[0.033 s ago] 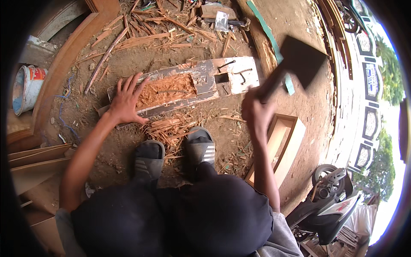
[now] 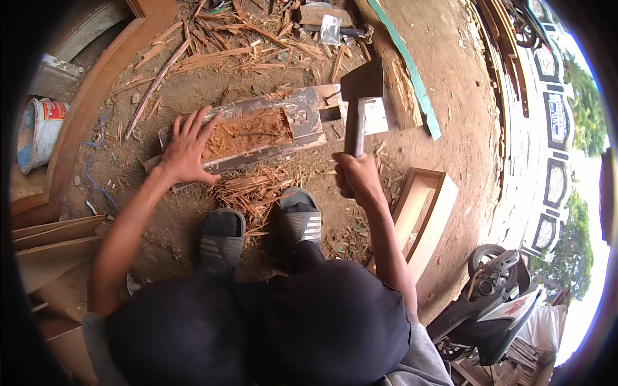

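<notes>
A weathered wooden plank (image 2: 304,116) with peeling paint lies on the ground before my feet, its middle split into rough reddish-brown fibres. Spread over the plank's left end is my left hand (image 2: 187,149), fingers apart and holding nothing. My right hand (image 2: 358,177) is wrapped around the handle of a hatchet (image 2: 362,82). Its broad dark head is up, over the right part of the plank, and hides some of the pale end there. Wood splinters (image 2: 248,190) are heaped between the plank and my sandals (image 2: 300,215).
Beyond the plank lie many wood strips (image 2: 212,61) and a hammer (image 2: 347,31). A log (image 2: 393,61) with a green strip (image 2: 412,77) stands off to the right. Nearer are a wooden frame (image 2: 438,219) and a motorbike (image 2: 489,309); a paint bucket (image 2: 48,135) is at left.
The hatchet has swung left and in over the plank, its head now turned edgewise to view. My right hand moved left with it. My left hand has stayed in place.
</notes>
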`<control>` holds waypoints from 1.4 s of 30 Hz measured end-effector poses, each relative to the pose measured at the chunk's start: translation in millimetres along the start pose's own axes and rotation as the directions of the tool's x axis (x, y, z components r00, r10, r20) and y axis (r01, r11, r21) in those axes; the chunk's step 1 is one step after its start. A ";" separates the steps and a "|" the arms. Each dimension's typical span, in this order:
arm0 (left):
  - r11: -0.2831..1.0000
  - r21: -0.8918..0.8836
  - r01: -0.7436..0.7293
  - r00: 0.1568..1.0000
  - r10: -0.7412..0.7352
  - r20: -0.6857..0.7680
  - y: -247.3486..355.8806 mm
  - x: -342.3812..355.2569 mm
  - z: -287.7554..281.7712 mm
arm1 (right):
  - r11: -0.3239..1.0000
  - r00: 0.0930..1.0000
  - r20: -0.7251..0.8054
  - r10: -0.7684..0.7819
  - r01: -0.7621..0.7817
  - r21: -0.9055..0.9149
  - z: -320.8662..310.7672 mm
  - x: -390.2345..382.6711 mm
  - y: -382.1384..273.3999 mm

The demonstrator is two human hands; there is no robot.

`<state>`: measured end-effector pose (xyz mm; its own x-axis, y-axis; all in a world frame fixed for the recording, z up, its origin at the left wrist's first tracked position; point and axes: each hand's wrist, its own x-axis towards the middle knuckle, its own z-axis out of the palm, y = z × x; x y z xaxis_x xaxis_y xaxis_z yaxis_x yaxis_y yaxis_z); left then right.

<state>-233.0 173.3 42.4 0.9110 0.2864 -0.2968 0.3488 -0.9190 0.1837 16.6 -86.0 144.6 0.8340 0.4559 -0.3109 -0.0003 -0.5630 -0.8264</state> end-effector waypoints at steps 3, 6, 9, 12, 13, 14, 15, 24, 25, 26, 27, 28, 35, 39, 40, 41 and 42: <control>0.999 -0.015 0.032 0.999 -0.032 -0.014 -5.2 -6.4 -1.5 | 0.957 0.943 0.168 0.289 -0.283 -0.059 1.5 -19.0 0.9; 0.998 -0.020 0.059 0.998 -0.059 -0.018 -14.9 -12.3 -6.3 | 0.940 0.916 0.228 0.330 -0.341 0.006 4.1 -23.1 1.4; 0.998 -0.044 0.033 0.999 -0.034 -0.019 -6.9 -1.2 -0.6 | 0.828 0.823 0.260 0.505 -0.547 0.124 -14.7 -47.2 52.0; 0.993 -0.119 0.025 1.000 -0.025 0.003 -3.9 2.2 -5.0 | 0.765 0.778 0.250 0.577 -0.621 0.168 -1.2 -64.2 112.9; 0.997 -0.082 -0.003 0.998 -0.002 -0.059 -7.1 -0.8 -5.5 | 0.669 0.714 0.298 0.633 -0.699 0.254 10.3 -68.0 122.7; 0.998 -0.045 -0.033 0.993 0.027 -0.119 -9.5 -2.0 -2.7 | 0.691 0.735 0.280 0.618 -0.677 0.252 16.5 -73.3 131.8; 0.998 0.000 -0.064 0.983 0.063 -0.175 -12.2 -1.7 -3.1 | 0.711 0.755 0.262 0.602 -0.655 0.256 23.6 -74.9 140.2; 0.962 0.089 -0.259 0.941 0.272 -0.201 49.5 51.0 -22.4 | 0.358 0.612 0.570 0.548 -0.787 0.501 6.4 -71.6 162.2; 0.963 0.063 -0.262 0.947 0.269 -0.174 51.2 54.5 -27.5 | 0.329 0.592 0.599 0.540 -0.803 0.497 5.0 -72.4 164.6; 0.964 0.035 -0.263 0.953 0.266 -0.145 52.0 57.2 -35.5 | 0.323 0.580 0.625 0.522 -0.813 0.484 3.4 -66.6 168.0; 0.965 0.006 -0.262 0.958 0.261 -0.116 53.3 59.9 -40.2 | 0.296 0.577 0.659 0.483 -0.815 0.498 0.8 -64.0 171.1; 0.959 0.039 -0.280 0.947 0.283 -0.154 55.5 62.6 -40.5 | 0.268 0.574 0.690 0.441 -0.818 0.509 -2.7 -62.0 175.0; 0.915 0.059 -0.399 0.917 0.398 0.031 59.8 77.6 -54.4 | 0.274 0.598 0.722 0.349 -0.801 0.531 -6.0 -62.9 185.2; 0.883 0.159 -0.441 0.895 0.419 0.153 65.1 88.6 -60.9 | 0.235 0.613 0.721 0.323 -0.790 0.566 -11.0 -63.0 189.4; 0.875 0.190 -0.446 0.892 0.417 0.173 64.9 89.8 -60.3 | 0.223 0.611 0.728 0.311 -0.792 0.569 -10.9 -62.2 190.6; 0.877 0.179 -0.447 0.889 0.414 0.194 62.1 90.0 -62.4 | 0.211 0.609 0.735 0.299 -0.793 0.571 -10.1 -61.9 191.3; 0.877 0.163 -0.451 0.885 0.417 0.209 66.2 93.9 -69.8 | 0.230 0.612 0.726 0.312 -0.791 0.568 -12.0 -60.9 190.6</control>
<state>-109.0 158.2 92.1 0.9053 -0.1860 -0.3819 -0.1410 -0.9797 0.1427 -27.6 -229.3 11.7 0.1099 0.6039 -0.7895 -0.9725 -0.0988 -0.2109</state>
